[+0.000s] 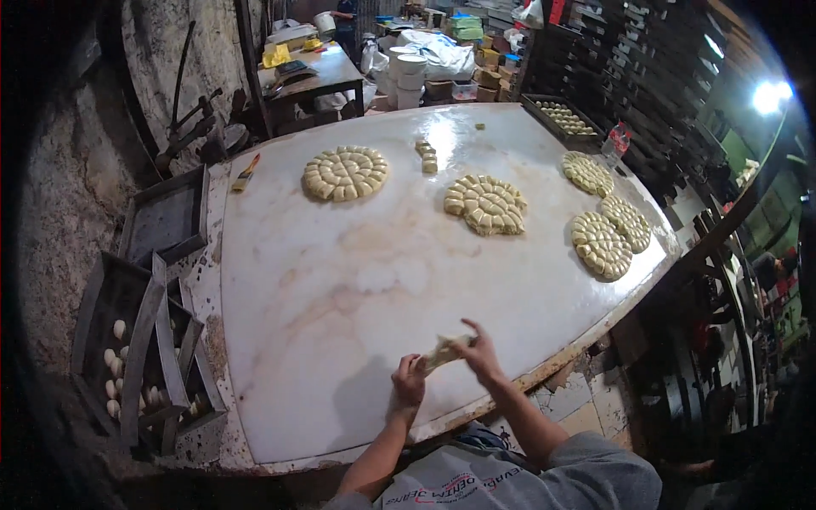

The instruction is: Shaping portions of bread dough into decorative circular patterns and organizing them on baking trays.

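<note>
A pale, uneven piece of dough point(443, 352) stretches between my two hands above the near edge of the marble table point(340, 331). My left hand point(409, 379) is closed on its left end. The right end is pinched by my right hand point(481, 354), with one finger sticking out. Farther back lies a round of cut dough pieces point(346, 175), and right of it a second round point(486, 204) with a gap in its near edge. Several small dough pieces point(427, 158) lie in a short row between and beyond them.
Three more dough rounds point(602, 246) sit along the right edge, near a plastic bottle point(615, 141). A tray of dough balls point(561, 116) stands at the far right corner. A brush point(246, 173) lies far left; metal trays point(167, 217), some holding dough balls point(115, 365), flank the left side.
</note>
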Action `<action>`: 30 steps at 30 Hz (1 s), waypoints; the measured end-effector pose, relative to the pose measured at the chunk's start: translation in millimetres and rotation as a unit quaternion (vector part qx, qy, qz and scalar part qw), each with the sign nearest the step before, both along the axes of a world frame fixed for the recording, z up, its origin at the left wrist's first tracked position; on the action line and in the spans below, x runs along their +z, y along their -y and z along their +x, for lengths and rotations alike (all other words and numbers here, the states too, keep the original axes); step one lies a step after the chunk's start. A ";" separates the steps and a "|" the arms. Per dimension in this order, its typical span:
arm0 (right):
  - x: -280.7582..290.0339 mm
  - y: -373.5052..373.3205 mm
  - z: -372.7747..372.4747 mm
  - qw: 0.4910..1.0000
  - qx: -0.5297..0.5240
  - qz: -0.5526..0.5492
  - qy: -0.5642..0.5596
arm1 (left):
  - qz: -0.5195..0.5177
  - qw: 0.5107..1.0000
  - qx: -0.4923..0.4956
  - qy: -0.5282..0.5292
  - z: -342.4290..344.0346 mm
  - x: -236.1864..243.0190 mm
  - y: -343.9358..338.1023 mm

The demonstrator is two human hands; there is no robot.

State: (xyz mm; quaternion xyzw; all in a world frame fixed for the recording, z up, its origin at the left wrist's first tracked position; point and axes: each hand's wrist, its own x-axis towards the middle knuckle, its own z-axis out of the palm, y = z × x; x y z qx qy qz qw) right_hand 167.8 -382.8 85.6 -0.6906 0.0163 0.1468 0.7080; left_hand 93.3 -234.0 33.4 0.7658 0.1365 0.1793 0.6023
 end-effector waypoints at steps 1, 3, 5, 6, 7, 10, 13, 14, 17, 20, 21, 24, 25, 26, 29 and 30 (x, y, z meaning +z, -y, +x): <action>0.6 10.3 8.9 0.999 -0.025 0.035 -0.007 | -0.013 0.999 0.003 0.030 -9.2 -4.7 -10.9; -2.7 42.4 21.3 0.992 -0.116 0.037 -0.036 | 0.059 0.998 0.002 -0.015 -28.0 5.1 -26.0; -22.7 81.6 31.5 0.975 -0.214 -0.033 0.038 | 0.070 0.997 0.043 -0.004 -49.3 -2.0 -42.0; -28.0 96.4 28.9 0.975 -0.215 -0.025 0.050 | 0.100 0.994 0.035 -0.006 -60.2 -2.5 -53.2; -33.8 110.2 25.1 0.976 -0.213 -0.021 0.050 | 0.090 0.996 0.008 -0.027 -69.2 0.7 -59.8; -43.1 145.1 13.4 0.774 0.090 -0.532 0.331 | 0.410 0.912 -0.034 0.007 -60.1 27.9 -83.6; -42.6 140.6 67.4 0.764 0.019 -0.558 0.325 | 0.474 0.874 0.079 -0.065 -7.9 18.2 -95.0; -49.1 131.4 90.3 0.776 -0.046 -0.530 0.339 | 0.454 0.877 0.139 -0.075 17.1 5.6 -94.8; -55.6 90.5 129.8 0.807 -0.107 -0.522 0.254 | 0.395 0.883 0.215 -0.132 68.1 -0.3 -46.8; -71.8 55.0 119.4 0.839 -0.091 -0.460 0.277 | 0.394 0.900 0.151 -0.111 67.3 -0.7 12.0; -76.9 53.1 110.4 0.845 -0.058 -0.447 0.288 | 0.428 0.882 0.153 -0.127 55.3 0.6 29.7; -63.2 76.9 51.2 0.795 0.032 -0.412 0.444 | 0.400 0.905 0.115 -0.085 -19.8 3.9 17.0; -59.2 99.1 46.7 0.765 0.067 -0.420 0.483 | 0.399 0.905 0.112 -0.091 -44.2 -2.3 -1.6; -70.7 129.8 55.1 0.763 0.078 -0.452 0.456 | 0.423 0.890 0.119 -0.120 -56.1 -4.8 -20.9; -58.1 157.8 110.9 0.767 0.013 -0.508 0.392 | 0.493 0.813 0.291 -0.109 -42.6 -33.4 -110.3; -56.9 154.1 137.8 0.768 -0.045 -0.504 0.392 | 0.501 0.790 0.328 -0.132 -16.9 -31.6 -130.3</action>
